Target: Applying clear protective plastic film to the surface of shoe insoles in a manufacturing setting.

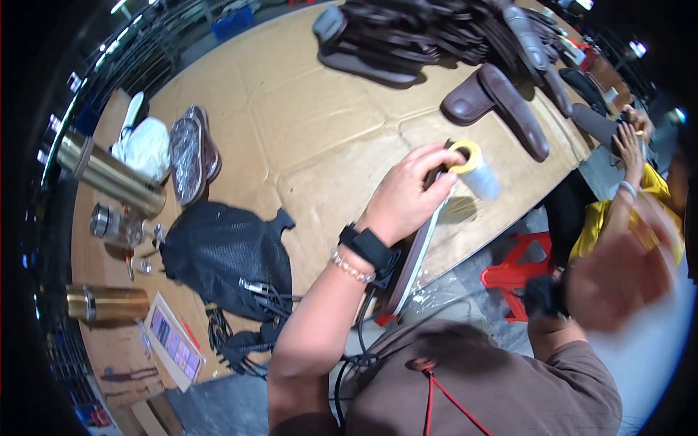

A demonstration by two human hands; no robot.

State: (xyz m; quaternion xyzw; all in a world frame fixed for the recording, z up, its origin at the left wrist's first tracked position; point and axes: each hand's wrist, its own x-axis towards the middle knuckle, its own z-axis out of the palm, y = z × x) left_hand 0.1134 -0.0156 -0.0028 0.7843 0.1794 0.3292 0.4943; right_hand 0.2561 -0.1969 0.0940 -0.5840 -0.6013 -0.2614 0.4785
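Observation:
My left hand is above the table, its fingers closed at the yellow core end of a roll of clear film. The thumb and fingertips meet the core's rim, and the roll's far end is blurred. Below that wrist, a dark brown slipper with a pale edge stands nearly edge-on at the table's near edge; the hand partly hides it. Off the table to the right, my right hand is raised and smeared by motion, so its fingers cannot be made out.
Brown slippers are heaped at the far side; a loose pair lies nearer. Film-wrapped slippers, a black bag, gold flasks and a phone sit left. A co-worker's hands and a red stool are right.

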